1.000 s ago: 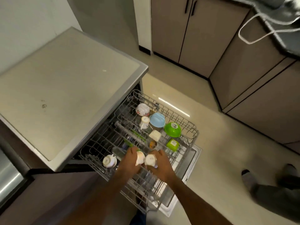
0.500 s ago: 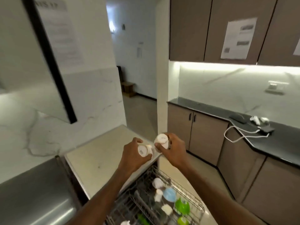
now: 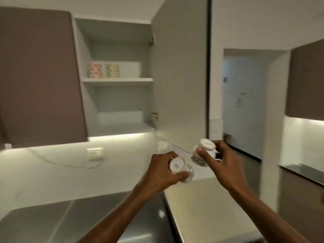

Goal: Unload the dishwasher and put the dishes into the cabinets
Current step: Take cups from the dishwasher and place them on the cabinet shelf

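Open cabinet above; left hand grips one cup, right hand another cup. Carrying step; next, probably lift both onto a shelf.

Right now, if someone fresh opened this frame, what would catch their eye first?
Two white cups held base-up in the lower middle: the left hand grips one cup and the right hand grips a patterned cup. Above them an upper cabinet stands with its door swung open, and two patterned mugs sit on its middle shelf, at the left.
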The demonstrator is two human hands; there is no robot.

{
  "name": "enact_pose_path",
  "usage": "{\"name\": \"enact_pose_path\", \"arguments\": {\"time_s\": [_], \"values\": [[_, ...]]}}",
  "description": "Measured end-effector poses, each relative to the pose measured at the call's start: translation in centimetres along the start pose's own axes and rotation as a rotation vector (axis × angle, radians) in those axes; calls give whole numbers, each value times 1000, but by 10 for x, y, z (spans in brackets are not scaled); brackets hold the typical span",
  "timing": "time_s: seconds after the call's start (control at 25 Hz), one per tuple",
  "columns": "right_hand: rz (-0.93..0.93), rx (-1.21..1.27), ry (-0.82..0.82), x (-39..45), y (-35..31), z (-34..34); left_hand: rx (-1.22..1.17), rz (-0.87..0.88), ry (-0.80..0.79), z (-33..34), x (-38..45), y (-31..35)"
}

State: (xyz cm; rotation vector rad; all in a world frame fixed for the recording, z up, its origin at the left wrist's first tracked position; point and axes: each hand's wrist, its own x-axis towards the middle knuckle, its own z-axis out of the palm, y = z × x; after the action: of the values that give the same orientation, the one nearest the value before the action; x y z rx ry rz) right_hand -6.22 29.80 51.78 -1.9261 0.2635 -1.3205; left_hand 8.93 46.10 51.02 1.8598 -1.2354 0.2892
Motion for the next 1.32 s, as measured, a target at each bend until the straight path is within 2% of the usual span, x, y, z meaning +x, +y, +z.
{"name": "enact_pose_path", "arguments": {"time_s": [0.24, 0.48, 0.64, 0.84, 1.0, 1.32], "values": [[-89, 151, -158, 62, -46, 155, 278, -86, 209, -170, 52, -87], [-109, 156, -281, 158, -35, 336, 477, -203, 212, -266, 142, -221], [-22, 104, -312, 226, -7, 451, 595, -287, 91, -289, 213, -304], [52, -109, -369, 277, 31, 537, 803, -292, -111, -277, 279, -366], [121, -226, -395, 291, 65, 572, 847, -361, -244, -264, 304, -398], [141, -302, -397, 291, 85, 614, 952, -407, -252, -264, 312, -425]]}}
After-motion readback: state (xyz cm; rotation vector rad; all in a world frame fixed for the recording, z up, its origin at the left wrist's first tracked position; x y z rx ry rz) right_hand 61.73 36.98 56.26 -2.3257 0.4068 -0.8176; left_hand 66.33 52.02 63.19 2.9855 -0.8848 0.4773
